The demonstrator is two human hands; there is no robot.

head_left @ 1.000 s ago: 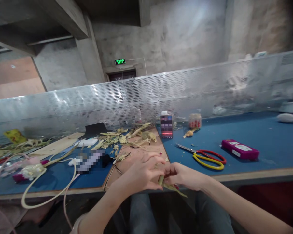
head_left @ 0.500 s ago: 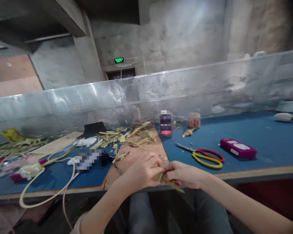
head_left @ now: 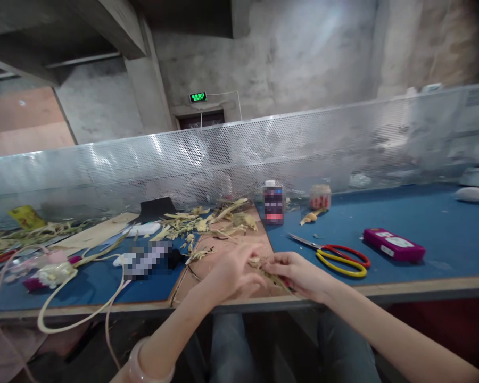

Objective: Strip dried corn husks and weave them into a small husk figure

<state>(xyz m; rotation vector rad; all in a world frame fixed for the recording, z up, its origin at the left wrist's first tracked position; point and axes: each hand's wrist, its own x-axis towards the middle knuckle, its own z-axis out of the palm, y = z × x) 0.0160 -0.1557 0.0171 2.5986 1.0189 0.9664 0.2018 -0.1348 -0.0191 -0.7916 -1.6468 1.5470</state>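
Observation:
Over the front of the wooden board, my right hand [head_left: 297, 272] is closed in a pinch on a strip of dry, yellow-green plant husk [head_left: 272, 275]. Its tail hangs below the fingers, towards the board's front edge. My left hand [head_left: 236, 272] is close on the left, its fingers apart and slightly blurred around the strip's far end. I see no firm grip there. Scissors [head_left: 339, 259] with one red and one yellow handle lie right of my right hand, blades pointing back left.
Dry husk scraps [head_left: 195, 226] litter the pinkish wooden board [head_left: 189, 284] and blue tabletop. Behind stand a dark bottle [head_left: 273, 205] and a small jar [head_left: 320, 198], before a perforated metal screen [head_left: 163, 159]. A purple box [head_left: 394, 244] lies right; looped cables [head_left: 43, 314] hang left.
Both hands have risen slightly away from the table's front edge. My left hand's fingers have loosened and spread from the strip, while my right hand keeps its pinch. The view has shifted a little.

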